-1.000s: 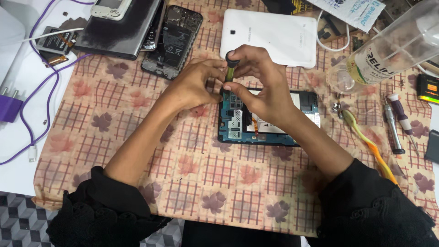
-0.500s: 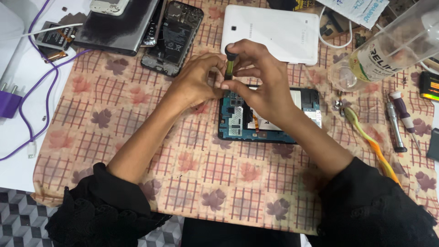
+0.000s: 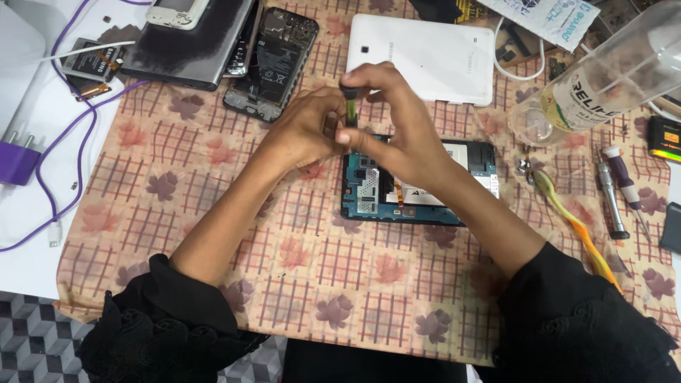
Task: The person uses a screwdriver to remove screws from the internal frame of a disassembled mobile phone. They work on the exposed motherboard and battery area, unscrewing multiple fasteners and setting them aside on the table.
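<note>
A small screwdriver (image 3: 350, 106) with a black cap and a yellow-green shaft stands nearly upright between two hands, its tip pointing down at the top left corner of an opened tablet (image 3: 418, 186). The right hand (image 3: 397, 131) curls over it from above: its fingers (image 3: 365, 74) are closed on the black cap, and the thumb presses against the shaft lower down. The left hand (image 3: 305, 128) comes in from the left, its fingers narrowly closed around the lower part of the shaft, touching the right thumb. How the tip meets the tablet is hidden behind the hands.

The tablet lies flat with its back cover off, showing a blue-green frame, a silver metal shield, a thin orange ribbon cable and a white battery with a label. The right wrist covers part of it. Both forearms end in black ruffled sleeves.

Everything rests on a peach checked cloth (image 3: 213, 234) with a leaf print spread over the tabletop. Just beyond the hands lies a white tablet back cover (image 3: 433, 57). To its left is an opened phone (image 3: 273, 60) with its insides showing, beside a dark grey flat device (image 3: 188, 46). At the far left a purple cable (image 3: 78, 142) loops to a purple plug (image 3: 18, 159). To the right lie a clear plastic bottle (image 3: 610, 78) on its side, a yellow and orange toothbrush (image 3: 574, 220) and two more small screwdrivers (image 3: 617, 188).
</note>
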